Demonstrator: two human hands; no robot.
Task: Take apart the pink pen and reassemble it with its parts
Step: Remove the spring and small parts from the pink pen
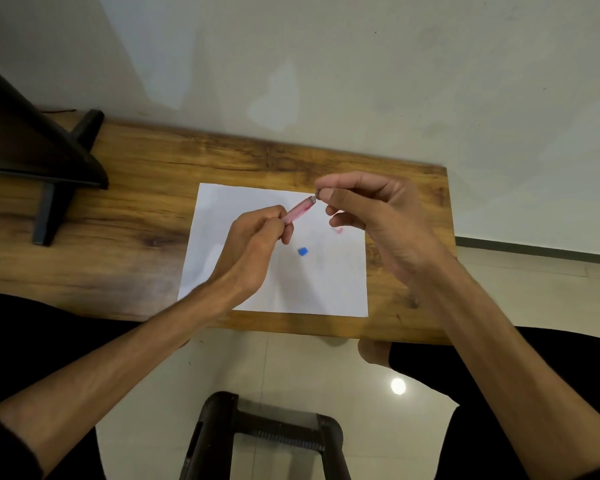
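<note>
My left hand grips the lower end of the pink pen, fingers curled round the barrel, mid-frame over the white paper on the tabletop. The pen's long axis runs from lower left to upper right of the frame, tilted up off the paper. My right hand is at the upper-right end, thumb and forefinger pinching the small grey tip piece right where the barrel stops; other fingers loosely curled below. So the tip end points straight at the right hand and the barrel body lies toward the left; both are touching the pen, one at each end. Can't tell whether the tip piece is seated or already loose. My guess: a twist or pull along that diagonal axis comes next, left hand holding the barrel fixed.

Small blue piece lies on the paper below the pen, just right of my left hand. Tiny pinkish part on the paper under my right fingers, too small to identify.
</note>
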